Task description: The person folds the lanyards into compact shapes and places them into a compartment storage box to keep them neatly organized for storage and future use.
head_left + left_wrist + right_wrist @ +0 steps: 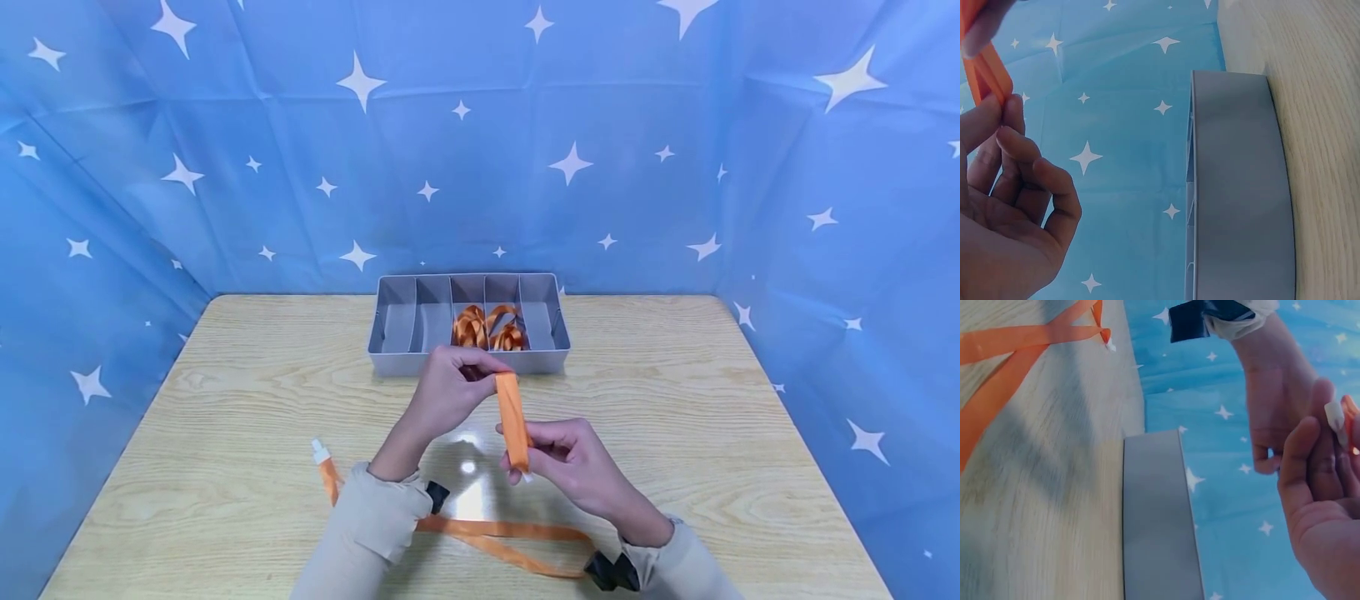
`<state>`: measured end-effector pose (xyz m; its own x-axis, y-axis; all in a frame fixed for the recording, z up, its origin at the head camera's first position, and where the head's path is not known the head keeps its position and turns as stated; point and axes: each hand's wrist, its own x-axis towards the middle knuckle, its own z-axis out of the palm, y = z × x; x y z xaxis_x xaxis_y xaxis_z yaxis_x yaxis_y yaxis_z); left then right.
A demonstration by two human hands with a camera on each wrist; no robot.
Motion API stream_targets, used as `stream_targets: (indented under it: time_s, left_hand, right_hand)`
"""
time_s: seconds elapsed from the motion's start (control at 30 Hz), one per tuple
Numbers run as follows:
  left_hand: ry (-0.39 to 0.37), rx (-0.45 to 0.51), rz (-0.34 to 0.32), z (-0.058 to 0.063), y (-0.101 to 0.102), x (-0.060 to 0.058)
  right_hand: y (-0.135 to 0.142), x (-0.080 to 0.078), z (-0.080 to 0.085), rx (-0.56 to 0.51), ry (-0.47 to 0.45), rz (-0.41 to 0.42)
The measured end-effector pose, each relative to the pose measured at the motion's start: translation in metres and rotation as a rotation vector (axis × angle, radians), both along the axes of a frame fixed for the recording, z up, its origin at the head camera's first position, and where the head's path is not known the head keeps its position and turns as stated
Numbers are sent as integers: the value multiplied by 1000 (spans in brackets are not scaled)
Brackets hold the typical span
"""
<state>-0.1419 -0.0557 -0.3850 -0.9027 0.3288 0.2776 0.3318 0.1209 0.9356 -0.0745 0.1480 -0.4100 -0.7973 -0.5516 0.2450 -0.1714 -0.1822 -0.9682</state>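
Observation:
Between my two hands is an orange lanyard strap (512, 421), folded flat into a narrow loop, held above the table. My left hand (453, 387) pinches its upper end between thumb and fingertips. Around its lower end, the thumb and fingers of my right hand (573, 462) grip the folds. A small white clip end (1335, 415) shows by the right fingers in the right wrist view. Another orange lanyard (517, 530) lies loosely looped on the table under my wrists, and its white plastic end (320, 450) points out at the left.
Behind my hands a grey divided box (397, 364) stands near the table's back edge. Coiled orange straps (470, 327) lie in its middle compartment and more orange straps (507, 337) in the one to its right. A blue star-patterned cloth (465, 142) hangs around the table.

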Motion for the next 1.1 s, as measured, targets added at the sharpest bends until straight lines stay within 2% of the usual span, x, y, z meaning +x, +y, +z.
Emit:
stream_targets:
  time_s: [0.13,0.3,0.57,0.87,1.1]
  left_hand:
    - [3,2,-13,-2,2,-1]
    - [13,27,-22,-6,6,1]
    - [112,102,-12,-8,14,7]
    - [73,94,21,-9,19,12]
    - [86,99,37,-16,27,17]
  right_hand:
    - [2,-1,0,-40,31,30]
    - [4,-1,3,-33,35,25]
    - [8,-3,6,-85,46,8]
    - [11,-6,12,-54,87,-86]
    - [14,-12,13,-67,84,-151]
